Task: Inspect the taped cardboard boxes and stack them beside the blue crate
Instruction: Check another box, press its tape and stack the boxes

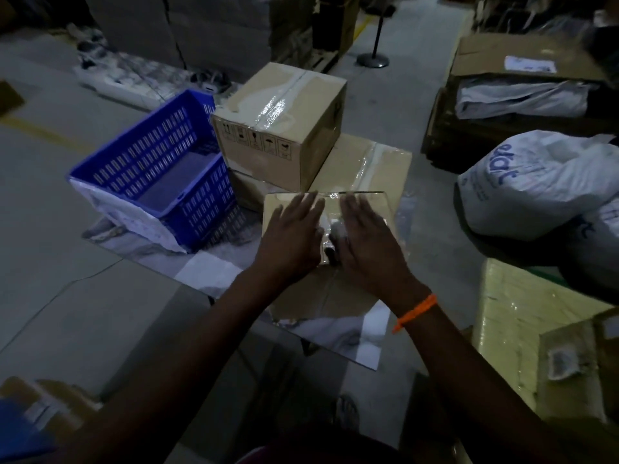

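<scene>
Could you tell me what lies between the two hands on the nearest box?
In the head view, the left hand and right hand rest flat on the nearest box; between them runs its glossy tape seam, with a small unclear dark patch.

My left hand (291, 236) lies palm down, fingers straight and slightly spread, pointing away from me. My right hand (368, 242) lies flat just beside it, a narrow gap between them. My left forearm (187, 333) and right forearm (462, 356) reach forward, converging, both bare.
</scene>
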Motion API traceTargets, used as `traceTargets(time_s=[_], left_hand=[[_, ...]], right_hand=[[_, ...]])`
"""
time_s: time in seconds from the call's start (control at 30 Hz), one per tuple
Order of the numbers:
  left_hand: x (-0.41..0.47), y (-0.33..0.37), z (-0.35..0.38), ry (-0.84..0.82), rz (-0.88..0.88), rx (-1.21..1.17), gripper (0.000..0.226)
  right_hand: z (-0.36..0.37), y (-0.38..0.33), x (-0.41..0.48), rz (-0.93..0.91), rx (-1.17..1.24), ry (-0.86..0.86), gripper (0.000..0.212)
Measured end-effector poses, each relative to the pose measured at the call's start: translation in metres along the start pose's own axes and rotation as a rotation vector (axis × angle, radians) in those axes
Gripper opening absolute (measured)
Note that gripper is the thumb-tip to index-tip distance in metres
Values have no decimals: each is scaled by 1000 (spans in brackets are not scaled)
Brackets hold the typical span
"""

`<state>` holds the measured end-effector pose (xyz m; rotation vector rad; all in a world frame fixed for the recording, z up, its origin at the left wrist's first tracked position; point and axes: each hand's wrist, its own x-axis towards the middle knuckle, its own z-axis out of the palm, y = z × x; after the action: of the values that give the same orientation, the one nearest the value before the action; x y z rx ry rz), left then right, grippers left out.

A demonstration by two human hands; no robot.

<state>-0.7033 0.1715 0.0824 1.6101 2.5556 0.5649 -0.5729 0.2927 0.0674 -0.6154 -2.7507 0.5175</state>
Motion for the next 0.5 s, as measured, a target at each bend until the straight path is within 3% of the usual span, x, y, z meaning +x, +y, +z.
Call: traceTargets(time_s=[0.1,0.27,0.5], left_hand=[[8,-1,12,-122,18,118,58],[-3,-5,21,-123,44,165,72],[1,-6,18,-126,30,168,66]], right_hand=[[10,-1,16,-46,-130,-116,75],[19,5,9,-25,-205,-148,72],[13,4,13,-23,-205,-179,78]])
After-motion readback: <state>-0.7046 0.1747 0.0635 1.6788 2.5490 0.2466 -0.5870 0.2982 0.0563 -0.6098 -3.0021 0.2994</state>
